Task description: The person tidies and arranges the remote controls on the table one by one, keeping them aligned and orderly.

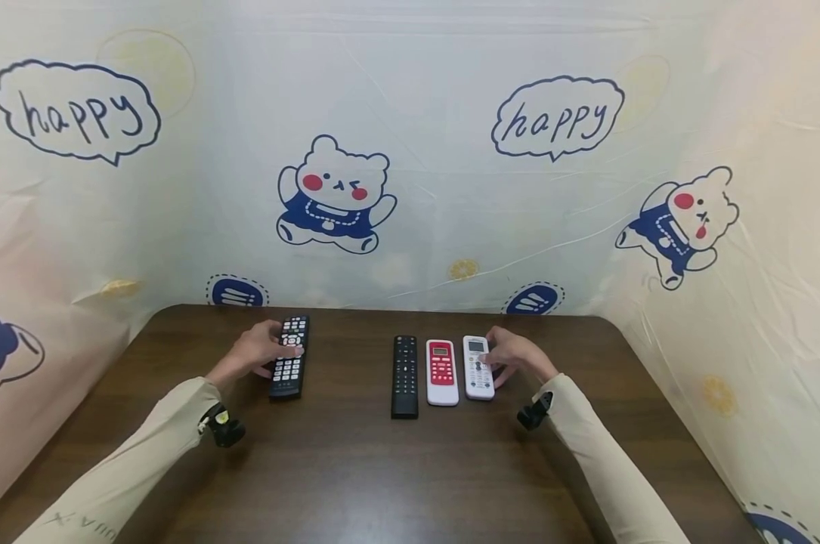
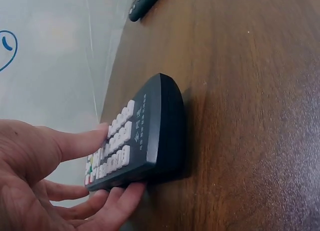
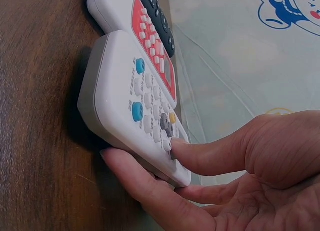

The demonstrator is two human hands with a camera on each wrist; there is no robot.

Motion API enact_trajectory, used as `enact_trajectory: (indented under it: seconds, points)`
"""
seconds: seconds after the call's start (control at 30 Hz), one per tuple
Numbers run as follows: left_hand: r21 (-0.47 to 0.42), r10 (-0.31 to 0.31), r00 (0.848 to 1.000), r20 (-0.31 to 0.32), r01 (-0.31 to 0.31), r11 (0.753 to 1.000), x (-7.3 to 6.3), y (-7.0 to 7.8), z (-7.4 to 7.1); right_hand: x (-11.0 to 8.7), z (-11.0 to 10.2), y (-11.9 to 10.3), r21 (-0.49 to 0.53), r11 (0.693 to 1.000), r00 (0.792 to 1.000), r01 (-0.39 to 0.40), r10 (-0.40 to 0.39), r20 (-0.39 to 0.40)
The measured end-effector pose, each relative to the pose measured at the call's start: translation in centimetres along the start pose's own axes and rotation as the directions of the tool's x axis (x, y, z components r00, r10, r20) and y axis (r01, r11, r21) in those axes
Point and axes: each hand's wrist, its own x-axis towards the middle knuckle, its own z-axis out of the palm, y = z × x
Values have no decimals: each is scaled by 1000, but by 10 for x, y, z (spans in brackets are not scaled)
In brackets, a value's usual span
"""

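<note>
My left hand [image 1: 258,350] pinches a black remote control with white buttons [image 1: 289,359], thumb across its face and fingers at its left edge. In the left wrist view this remote [image 2: 160,126] lies at the tabletop, its near end toward the camera. On the other side, my right hand [image 1: 516,353] grips a white remote control with a small grey screen [image 1: 478,368]. The right wrist view shows the thumb on its buttons and the fingers along its side [image 3: 107,86]. Just left of it lie a red-and-white remote [image 1: 442,374] and a slim black remote [image 1: 404,378].
The brown wooden table [image 1: 355,468] has rounded far corners. A pale curtain [image 1: 444,227] printed with bears and "happy" bubbles surrounds it at the back and sides. A black wrist camera [image 1: 224,428] is strapped over the left sleeve, another [image 1: 535,412] over the right.
</note>
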Motion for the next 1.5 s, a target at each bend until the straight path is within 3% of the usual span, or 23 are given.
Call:
enact_trajectory:
  seconds: [0.33, 0.8, 1.13, 1.33, 1.5]
  points:
    - [-4, -1, 1000, -9, 1, 1000, 4, 3, 5, 0, -1, 1, 10, 1000, 1000, -6, 6, -9]
    - [-216, -55, 994, 98, 75, 974, 4, -4, -12, 0, 1, 0, -7, 1000, 1000, -16, 16, -18]
    - [-298, 3, 989, 147, 42, 954, 7, -15, -14, -2, 1, -2, -16, 1000, 1000, -20, 20, -21]
    - [-286, 42, 990, 137, -1, 958, 8, -11, -12, -1, 0, -2, -21, 1000, 1000, -22, 21, -22]
    - [-295, 40, 992, 121, -3, 956, 7, -8, -9, -2, 1, -2, -26, 999, 1000, -25, 24, -17]
